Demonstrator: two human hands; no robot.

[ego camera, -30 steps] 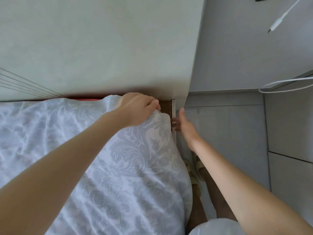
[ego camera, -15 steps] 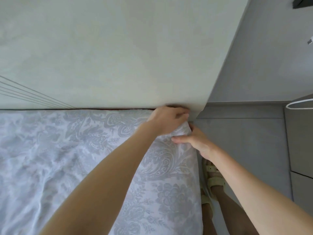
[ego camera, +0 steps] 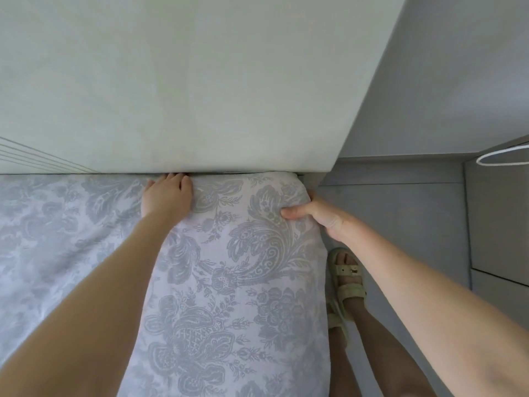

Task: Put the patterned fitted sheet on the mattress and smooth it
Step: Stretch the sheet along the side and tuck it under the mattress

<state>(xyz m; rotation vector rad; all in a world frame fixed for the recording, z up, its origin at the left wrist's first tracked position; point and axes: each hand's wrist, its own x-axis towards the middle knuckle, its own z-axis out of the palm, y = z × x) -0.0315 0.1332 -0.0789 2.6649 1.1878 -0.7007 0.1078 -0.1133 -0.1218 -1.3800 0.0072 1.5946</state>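
The patterned fitted sheet (ego camera: 246, 253), pale lilac with grey floral print, covers the mattress up to its far right corner (ego camera: 289, 184). It lies fairly taut near the corner and is wrinkled at the left. My left hand (ego camera: 167, 197) lies flat on the sheet at the far edge, fingertips pushed into the gap against the headboard (ego camera: 200, 96). My right hand (ego camera: 320, 217) grips the sheet at the corner's right side, thumb on top. Its fingers are hidden round the mattress edge.
The pale upholstered headboard stands right behind the mattress. A grey floor (ego camera: 400, 224) runs along the bed's right side, where my sandalled feet (ego camera: 347, 276) stand. A grey cabinet (ego camera: 498, 224) and a white cable loop (ego camera: 501, 156) are at the far right.
The sheet corner now sits over the mattress corner, hiding the wooden frame seen earlier. My left hand slid left along the headboard gap. My right hand shifted to the corner's side.
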